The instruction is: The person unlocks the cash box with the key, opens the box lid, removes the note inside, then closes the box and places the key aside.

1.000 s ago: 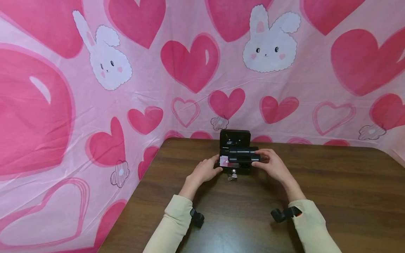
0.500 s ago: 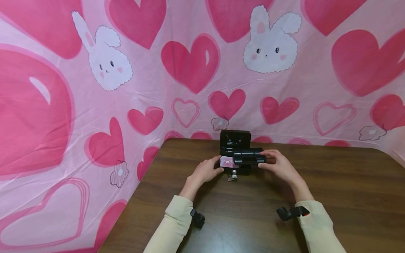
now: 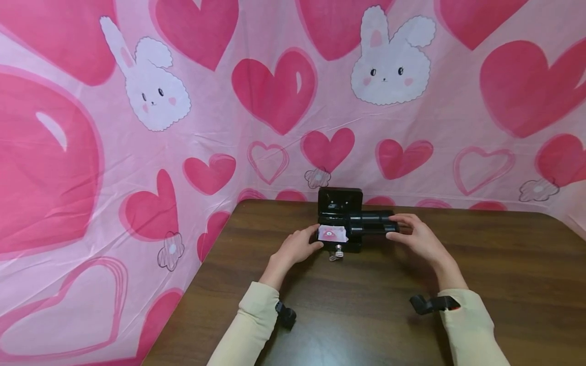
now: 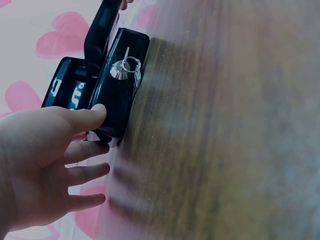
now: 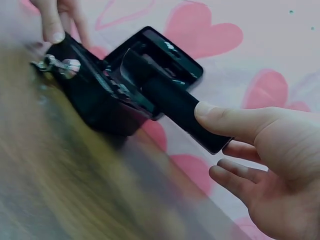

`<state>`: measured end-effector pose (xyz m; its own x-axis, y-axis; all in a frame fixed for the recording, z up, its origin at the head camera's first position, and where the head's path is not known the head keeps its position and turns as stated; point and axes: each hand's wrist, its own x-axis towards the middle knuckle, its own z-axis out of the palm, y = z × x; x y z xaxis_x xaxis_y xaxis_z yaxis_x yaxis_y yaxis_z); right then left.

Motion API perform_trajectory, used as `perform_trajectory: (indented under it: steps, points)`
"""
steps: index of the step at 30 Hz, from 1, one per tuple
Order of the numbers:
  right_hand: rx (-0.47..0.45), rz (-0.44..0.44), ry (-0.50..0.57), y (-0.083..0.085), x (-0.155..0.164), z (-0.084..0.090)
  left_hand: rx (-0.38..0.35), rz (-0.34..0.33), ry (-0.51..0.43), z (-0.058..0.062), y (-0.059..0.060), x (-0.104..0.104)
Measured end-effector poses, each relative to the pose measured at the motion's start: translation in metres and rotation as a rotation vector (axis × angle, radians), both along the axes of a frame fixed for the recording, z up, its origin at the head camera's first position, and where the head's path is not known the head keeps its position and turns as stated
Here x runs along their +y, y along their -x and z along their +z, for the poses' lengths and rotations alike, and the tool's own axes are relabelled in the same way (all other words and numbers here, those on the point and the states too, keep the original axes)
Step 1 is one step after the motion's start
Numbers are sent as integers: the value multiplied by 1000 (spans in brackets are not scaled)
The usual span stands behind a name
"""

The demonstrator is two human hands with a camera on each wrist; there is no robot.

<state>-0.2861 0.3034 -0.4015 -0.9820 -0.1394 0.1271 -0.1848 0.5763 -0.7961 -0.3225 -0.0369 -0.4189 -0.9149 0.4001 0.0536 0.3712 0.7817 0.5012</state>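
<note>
A small black cash box (image 3: pixel 353 246) stands at the table's back with its lid (image 3: pixel 340 200) raised. My left hand (image 3: pixel 295 247) holds its left end; the left wrist view shows the thumb (image 4: pixel 95 119) on the front corner and the other fingers extended. With thumb and fingertips, my right hand (image 3: pixel 421 246) pinches the right end of a black tray (image 5: pixel 175 100). The tray lies tilted across the box opening and sticks out past its right side. Inside the box, at the left, a pink and white printed paper (image 3: pixel 331 234) is uncovered. Keys (image 4: pixel 132 70) hang from the front lock.
The brown wooden table (image 3: pixel 357 305) extends in front of the box and to its right. A pink cloth (image 3: pixel 274 168) printed with hearts and rabbits hangs right behind the table's back edge and along its left side.
My right hand has drawn the tray to the right, from over the box to partly beyond its right side. More of the printed paper shows. The left hand has stayed put.
</note>
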Motion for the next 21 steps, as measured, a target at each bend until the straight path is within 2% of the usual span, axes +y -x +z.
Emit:
perform_trajectory:
  steps: [6, 16, 21]
  points:
    - [-3, -44, 17, -1, 14, 1, -9, 4, -2, 1, 0, 1]
    - [6, -48, -3, -2, 27, 0, -17, 0, -13, 1, 1, 0]
    - [-19, -67, -14, -2, 31, -2, -33, -1, -31, 1, 1, 0]
